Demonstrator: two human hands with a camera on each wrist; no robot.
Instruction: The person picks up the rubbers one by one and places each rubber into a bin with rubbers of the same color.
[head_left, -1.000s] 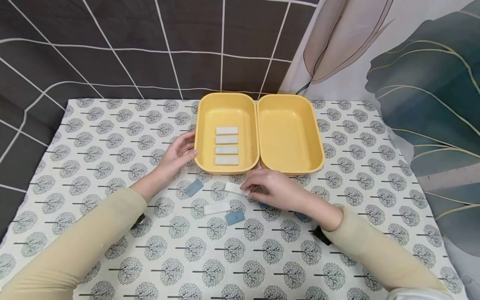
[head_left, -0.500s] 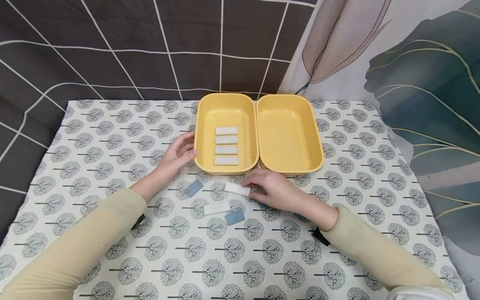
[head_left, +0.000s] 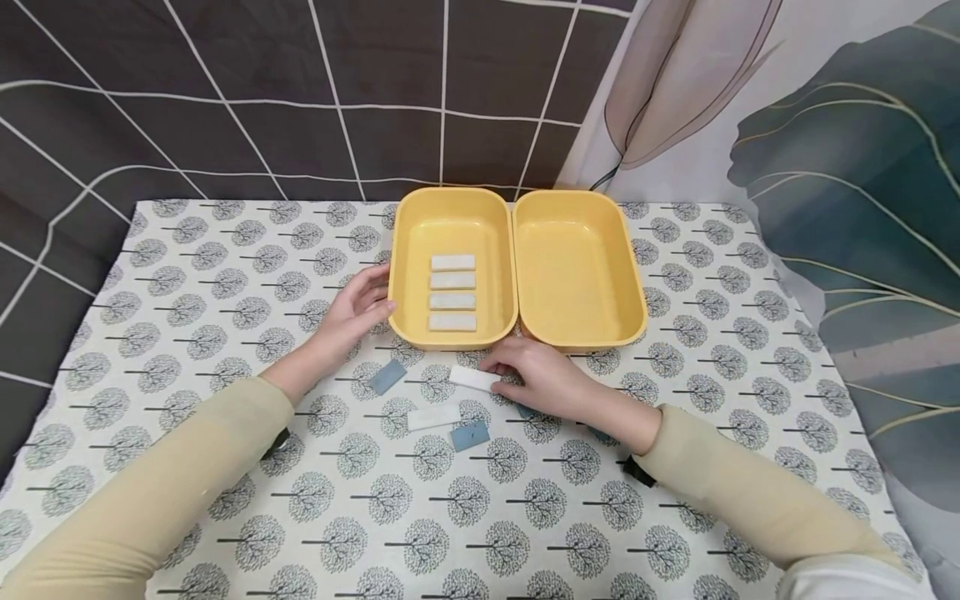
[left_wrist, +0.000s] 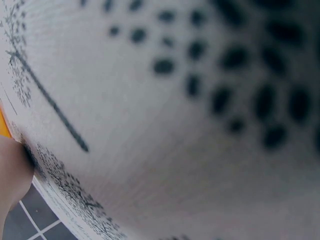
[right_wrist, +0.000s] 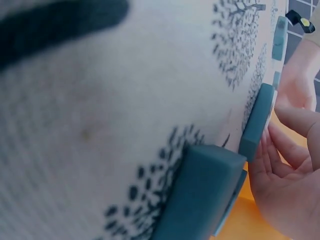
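Observation:
My left hand (head_left: 347,315) rests against the outer left wall of the left yellow box (head_left: 399,250), with the thumb near its front corner. In front of the boxes, my right hand (head_left: 546,379) pinches the right end of a white rectangular block (head_left: 469,377) between thumb and fingers, low at the cloth. Another white block (head_left: 433,417) lies nearer the front, beside a blue-grey block (head_left: 470,436). A second blue-grey block (head_left: 387,377) lies to the left. Several white blocks (head_left: 453,280) form a column inside the left box.
The right yellow box (head_left: 637,308) stands against the left one. More blue-grey blocks lie partly hidden under my right hand and forearm; one blue-grey block (right_wrist: 200,190) shows close up in the right wrist view. A tree-print cloth (head_left: 337,500) covers the table.
My right hand and forearm have shifted very slightly left. The white block at its fingers stays in nearly the same place, and the left hand has not moved.

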